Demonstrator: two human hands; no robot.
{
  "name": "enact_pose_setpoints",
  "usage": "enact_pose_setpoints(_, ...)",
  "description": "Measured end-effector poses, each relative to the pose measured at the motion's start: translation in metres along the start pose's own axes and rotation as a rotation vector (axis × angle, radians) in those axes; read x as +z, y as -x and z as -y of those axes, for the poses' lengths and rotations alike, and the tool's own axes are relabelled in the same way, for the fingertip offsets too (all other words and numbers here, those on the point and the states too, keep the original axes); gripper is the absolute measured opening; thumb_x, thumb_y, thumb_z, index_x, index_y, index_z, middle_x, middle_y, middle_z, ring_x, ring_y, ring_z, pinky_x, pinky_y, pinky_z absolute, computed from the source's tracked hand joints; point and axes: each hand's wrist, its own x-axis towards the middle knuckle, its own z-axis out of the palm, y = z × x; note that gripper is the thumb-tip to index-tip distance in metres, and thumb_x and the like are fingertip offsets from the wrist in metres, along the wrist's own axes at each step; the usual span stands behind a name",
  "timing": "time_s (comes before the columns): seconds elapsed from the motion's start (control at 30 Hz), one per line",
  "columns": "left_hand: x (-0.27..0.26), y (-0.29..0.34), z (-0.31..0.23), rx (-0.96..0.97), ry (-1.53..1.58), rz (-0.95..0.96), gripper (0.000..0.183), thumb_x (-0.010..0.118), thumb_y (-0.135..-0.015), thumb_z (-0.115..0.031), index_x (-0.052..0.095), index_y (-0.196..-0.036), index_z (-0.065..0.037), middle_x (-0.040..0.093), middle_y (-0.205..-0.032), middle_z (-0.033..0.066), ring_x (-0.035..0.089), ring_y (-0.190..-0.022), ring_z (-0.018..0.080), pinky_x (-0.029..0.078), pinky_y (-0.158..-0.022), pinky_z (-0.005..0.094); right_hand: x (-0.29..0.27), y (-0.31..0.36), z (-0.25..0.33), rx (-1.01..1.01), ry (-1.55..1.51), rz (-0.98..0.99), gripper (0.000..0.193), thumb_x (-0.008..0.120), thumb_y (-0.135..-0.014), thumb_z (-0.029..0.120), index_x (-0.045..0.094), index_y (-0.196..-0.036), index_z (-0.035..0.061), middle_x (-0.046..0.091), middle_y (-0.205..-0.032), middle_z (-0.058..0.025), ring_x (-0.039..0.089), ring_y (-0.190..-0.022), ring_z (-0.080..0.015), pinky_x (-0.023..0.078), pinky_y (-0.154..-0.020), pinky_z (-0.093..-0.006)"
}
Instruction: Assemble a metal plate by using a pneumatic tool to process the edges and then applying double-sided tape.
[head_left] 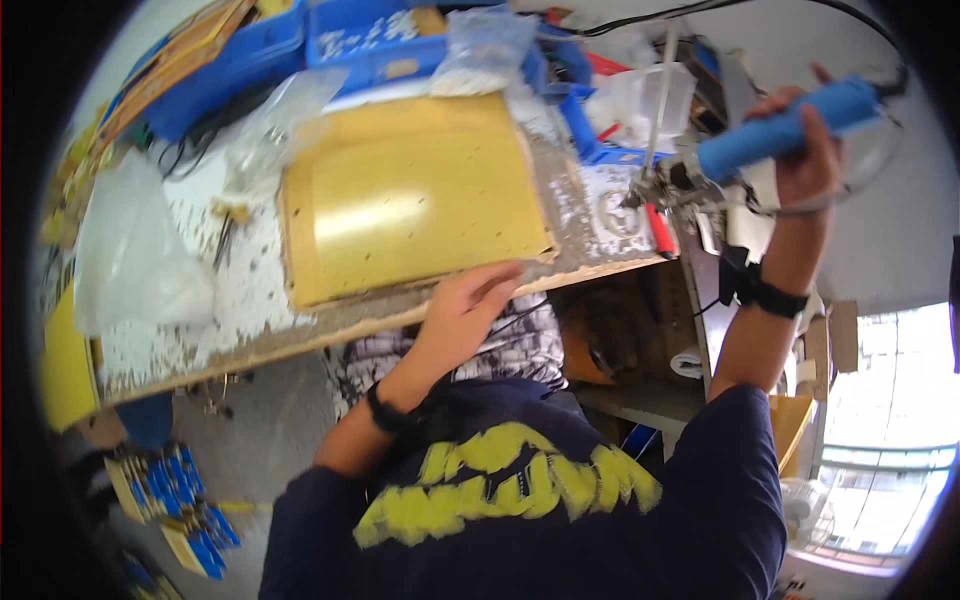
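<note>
My right hand (808, 165) is raised at the right, its fingers wrapped round a blue-wrapped handheld tool, which looks like an electric screwdriver (750, 145). A dark cable leaves its rear end, and metal fittings with a clear tube show around its front, near the bench's right end. My left hand (468, 310) rests at the front edge of the bench, fingers stretched and holding nothing I can see. Just beyond it lies a flat yellow board (420, 210) with a shiny surface and small dark specks.
Blue bins (370, 50) line the back of the worn bench (250, 320). A white plastic bag (140, 250) and a clear bag (275, 140) lie left of the board. A translucent container (650, 100) and a red-handled tool (659, 232) are at the right. Blue-and-yellow pieces (175, 490) sit low at the left.
</note>
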Motion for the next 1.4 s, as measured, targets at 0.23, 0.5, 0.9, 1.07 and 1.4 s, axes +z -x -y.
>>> enact_pose_setpoints(0.23,0.021,-0.003,0.025,-0.122,0.306,0.115,0.03,0.057,-0.096,-0.009,0.058,-0.122,0.006,0.068,-0.107,0.0098,0.064,-0.099,0.0153,0.051,-0.087,0.0277,0.118,0.042,0.022,-0.075,-0.33,-0.022,0.054,0.056,-0.092,0.019,0.033,-0.139,0.0054,0.046,-0.095,-0.0086,0.048,-0.08,-0.0165,0.045,-0.075,-0.0338)
enact_pose_setpoints(0.5,0.009,0.002,0.026,-0.252,0.272,0.18,0.029,0.059,-0.093,-0.001,0.061,-0.121,0.005,0.071,-0.099,0.0112,0.067,-0.085,0.0129,0.055,-0.075,0.0271,0.132,0.06,0.004,-0.049,-0.175,-0.238,0.062,0.062,-0.09,0.026,0.032,-0.141,0.0081,0.046,-0.091,-0.0069,0.048,-0.07,-0.0155,0.045,-0.068,-0.0324)
enact_pose_setpoints(0.9,-0.077,0.024,-0.016,0.274,-0.423,-0.64,0.022,0.055,-0.097,-0.012,0.067,-0.111,0.0,0.071,-0.105,0.0081,0.063,-0.088,0.012,0.049,-0.079,0.0251,0.116,0.047,-0.043,-0.054,-0.086,-0.456,0.059,0.062,-0.085,0.005,0.031,-0.136,-0.001,0.054,-0.068,-0.0097,0.053,-0.053,-0.0176,0.049,-0.053,-0.0335)
enact_pose_setpoints(1.07,-0.142,0.028,-0.01,0.234,-0.53,-0.948,0.025,0.053,-0.099,-0.012,0.063,-0.116,0.003,0.069,-0.11,0.0113,0.062,-0.096,0.0113,0.047,-0.086,0.0231,0.125,0.042,-0.062,-0.062,-0.061,-0.491,0.054,0.059,-0.084,0.002,0.033,-0.131,-0.0039,0.053,-0.063,-0.0106,0.052,-0.049,-0.0184,0.049,-0.052,-0.0319)
enact_pose_setpoints(1.4,-0.143,0.02,0.015,0.244,-0.641,-0.849,0.018,0.057,-0.096,-0.008,0.067,-0.108,0.001,0.068,-0.104,0.0122,0.062,-0.099,0.016,0.047,-0.088,0.0264,0.132,0.045,-0.067,-0.037,0.068,-0.573,0.053,0.057,-0.081,0.003,0.033,-0.127,-0.0078,0.052,-0.058,-0.0104,0.052,-0.047,-0.0185,0.049,-0.052,-0.0321)
